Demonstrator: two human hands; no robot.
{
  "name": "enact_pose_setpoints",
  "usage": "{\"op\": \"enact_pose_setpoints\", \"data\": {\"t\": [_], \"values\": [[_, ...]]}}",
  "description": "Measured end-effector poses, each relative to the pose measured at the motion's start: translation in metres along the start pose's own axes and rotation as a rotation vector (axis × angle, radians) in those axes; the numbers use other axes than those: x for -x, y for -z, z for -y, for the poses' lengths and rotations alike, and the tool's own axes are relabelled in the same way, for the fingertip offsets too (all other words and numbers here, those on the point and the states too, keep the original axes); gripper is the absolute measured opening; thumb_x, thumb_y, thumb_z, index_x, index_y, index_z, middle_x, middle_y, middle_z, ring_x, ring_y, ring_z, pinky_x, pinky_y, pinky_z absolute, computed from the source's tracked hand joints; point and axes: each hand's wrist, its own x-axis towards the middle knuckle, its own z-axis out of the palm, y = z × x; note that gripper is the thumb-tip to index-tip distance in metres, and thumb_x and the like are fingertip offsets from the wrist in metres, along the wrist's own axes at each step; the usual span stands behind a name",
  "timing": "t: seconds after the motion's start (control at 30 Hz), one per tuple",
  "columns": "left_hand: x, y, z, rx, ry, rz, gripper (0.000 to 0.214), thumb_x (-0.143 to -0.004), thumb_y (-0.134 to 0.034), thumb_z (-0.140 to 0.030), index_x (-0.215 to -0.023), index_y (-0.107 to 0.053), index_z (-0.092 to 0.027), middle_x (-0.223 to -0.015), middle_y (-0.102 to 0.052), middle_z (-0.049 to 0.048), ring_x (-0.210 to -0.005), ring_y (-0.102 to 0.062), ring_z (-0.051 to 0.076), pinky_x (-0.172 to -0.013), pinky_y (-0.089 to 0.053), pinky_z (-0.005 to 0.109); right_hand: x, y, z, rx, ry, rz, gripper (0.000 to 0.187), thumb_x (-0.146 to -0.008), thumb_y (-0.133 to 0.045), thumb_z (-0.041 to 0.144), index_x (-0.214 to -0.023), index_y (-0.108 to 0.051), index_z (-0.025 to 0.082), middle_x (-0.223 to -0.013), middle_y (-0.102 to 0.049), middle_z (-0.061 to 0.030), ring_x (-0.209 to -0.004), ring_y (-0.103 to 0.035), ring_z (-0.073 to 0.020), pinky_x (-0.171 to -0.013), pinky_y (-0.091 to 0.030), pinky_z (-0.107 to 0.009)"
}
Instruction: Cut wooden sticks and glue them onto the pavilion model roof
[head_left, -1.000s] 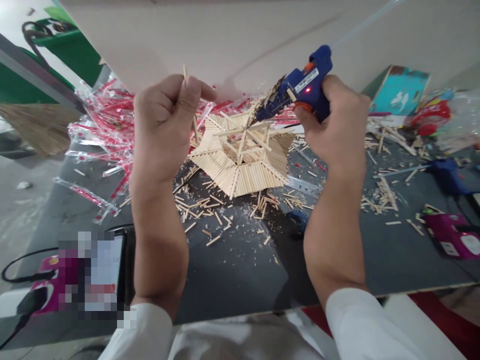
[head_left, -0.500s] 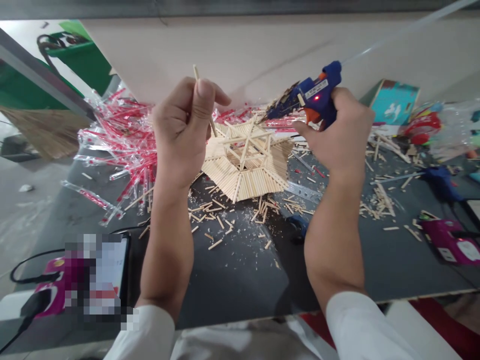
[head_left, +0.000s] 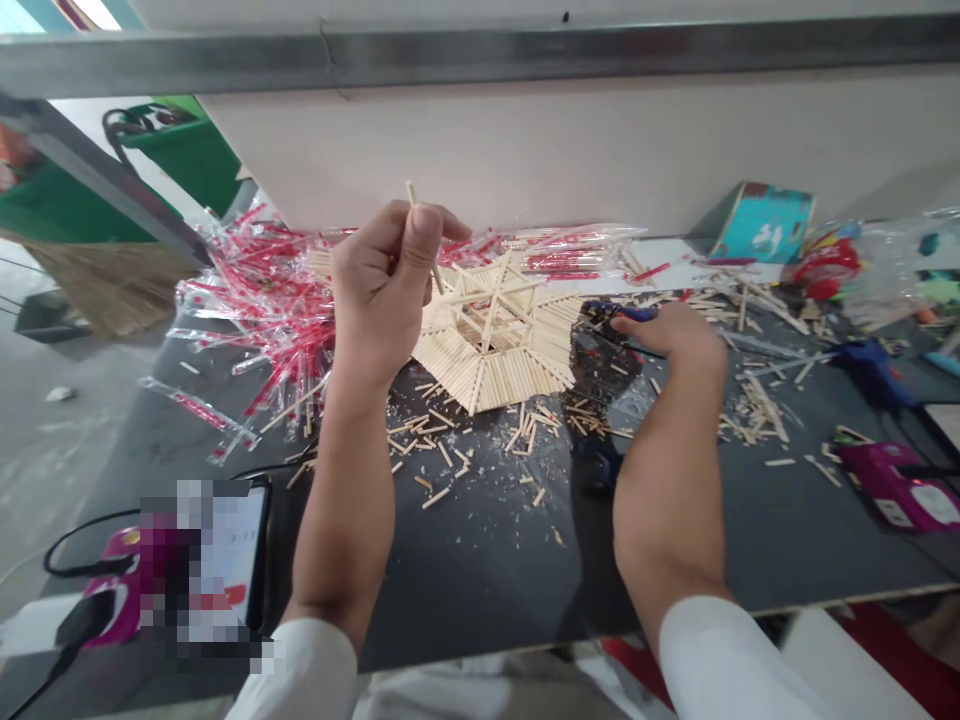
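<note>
My left hand (head_left: 381, 290) is closed, pinching a thin wooden stick (head_left: 412, 194) upright between thumb and fingers, above the left edge of a star-shaped piece built from wooden sticks (head_left: 514, 378). That piece lies on the dark table, with crossed sticks over an opening at its centre. To its right, low over the tabletop, my right hand (head_left: 684, 335) is closed on a blue glue gun (head_left: 636, 312). Much of the gun is hidden by the hand, and its dark nozzle end points left beside the star's edge.
Plastic-wrapped red-and-clear packets (head_left: 262, 300) pile up at the left. Cut stick pieces (head_left: 442, 450) litter the table (head_left: 480, 590). A phone (head_left: 244, 550) lies front left; a purple power strip (head_left: 892, 480) and a second blue glue gun (head_left: 874, 370) lie at the right.
My right hand has lowered the glue gun from above the star to near the tabletop on its right. The left hand still holds the stick. The view has tipped up slightly.
</note>
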Motion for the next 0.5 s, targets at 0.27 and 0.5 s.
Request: {"op": "enact_pose_setpoints", "data": {"t": [0.27,0.5], "values": [[0.005,-0.013,-0.005,0.022,-0.007,0.078,0.043,-0.099,-0.058,-0.065,-0.093,-0.078,-0.028,-0.052,-0.037,-0.0026,-0.048,-0.035,0.011,-0.047,-0.029,0.031,0.072,0.037,0.116,-0.56,0.494,-0.166,0.021,-0.091,-0.073,0.043,-0.104,-0.079,0.028,-0.095,-0.077,-0.0023,-0.086,-0.072,-0.0211,-0.081,-0.059,-0.04],[0.008,-0.019,-0.008,0.001,0.083,0.16,0.05,-0.097,-0.054,-0.071,-0.091,-0.075,-0.026,-0.07,-0.066,0.0023,-0.056,-0.056,0.012,-0.048,-0.041,0.028,0.101,0.015,0.181,-0.795,0.775,0.122,0.013,-0.091,-0.076,0.042,-0.092,-0.075,0.029,-0.088,-0.072,0.0014,-0.077,-0.064,-0.0192,-0.074,-0.055,-0.04]]}}
